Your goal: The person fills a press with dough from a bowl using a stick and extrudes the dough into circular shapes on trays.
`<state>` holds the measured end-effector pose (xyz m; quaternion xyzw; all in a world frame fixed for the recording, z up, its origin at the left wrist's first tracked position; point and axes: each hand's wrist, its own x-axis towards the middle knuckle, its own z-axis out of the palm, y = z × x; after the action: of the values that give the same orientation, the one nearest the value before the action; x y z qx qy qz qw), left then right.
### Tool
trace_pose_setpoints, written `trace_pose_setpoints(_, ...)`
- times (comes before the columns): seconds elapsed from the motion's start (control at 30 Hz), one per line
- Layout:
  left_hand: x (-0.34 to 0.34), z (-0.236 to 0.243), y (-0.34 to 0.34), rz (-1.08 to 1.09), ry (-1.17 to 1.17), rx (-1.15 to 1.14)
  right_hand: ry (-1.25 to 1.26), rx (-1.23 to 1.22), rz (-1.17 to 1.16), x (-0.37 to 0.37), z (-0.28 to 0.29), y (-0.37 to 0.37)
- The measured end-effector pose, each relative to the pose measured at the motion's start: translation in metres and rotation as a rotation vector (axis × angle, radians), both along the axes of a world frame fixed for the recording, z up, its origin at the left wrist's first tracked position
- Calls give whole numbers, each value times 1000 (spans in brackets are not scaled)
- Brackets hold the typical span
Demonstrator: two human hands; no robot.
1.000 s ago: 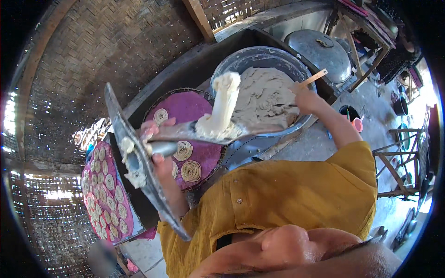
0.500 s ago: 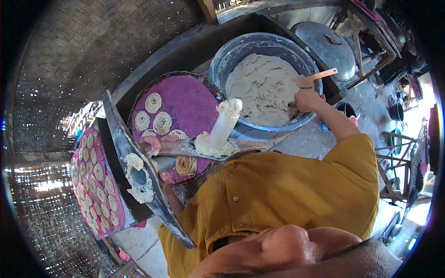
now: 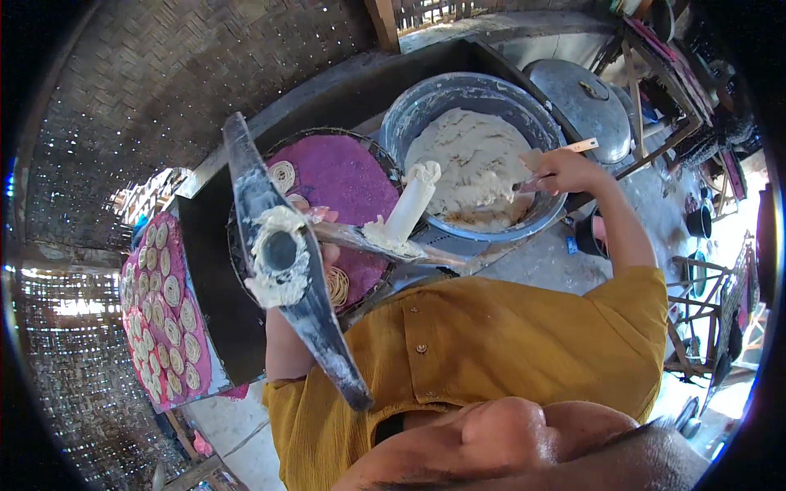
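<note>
My left hand (image 3: 329, 252), partly hidden, grips the press: a long grey board (image 3: 332, 344) with a dough-smeared round opening (image 3: 278, 250), alongside a wooden bar (image 3: 348, 237) bearing an upright pale plunger (image 3: 413, 204) caked with dough. Behind them lies a round purple-lined tray (image 3: 344, 176) with coiled noodle nests (image 3: 282, 173). My right hand (image 3: 563, 173) is closed on a scraper (image 3: 585, 146) at the right side of a grey tub (image 3: 483, 84), over the pale dough (image 3: 458, 155) inside it.
A second pink tray (image 3: 187, 286) covered in several nests stands at the left beside a dark trough (image 3: 214, 311). A large metal lid (image 3: 594, 114) sits behind the tub. Wooden racks (image 3: 696, 286) and buckets (image 3: 698, 221) occupy the right side. A woven wall (image 3: 180, 90) borders the left.
The press in my left hand has turned, its dough-ringed opening now facing up toward me and higher in view. My right hand with the scraper has moved rightward along the tub.
</note>
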<state>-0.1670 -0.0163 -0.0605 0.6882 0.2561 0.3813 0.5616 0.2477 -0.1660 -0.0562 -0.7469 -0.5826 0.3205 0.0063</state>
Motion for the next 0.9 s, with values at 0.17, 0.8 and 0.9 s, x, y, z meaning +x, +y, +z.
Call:
trace_pose_setpoints(0.17,46,30,16,-205,-153,-451,-38,341,200,3,110,-4)
trace_pose_setpoints(0.8,139,17,29,-155,413,305,-987,1073,931,-156,157,32)
trace_pose_setpoints(0.9,140,-6,50,-104,433,478,-867,1173,929,-128,157,31)
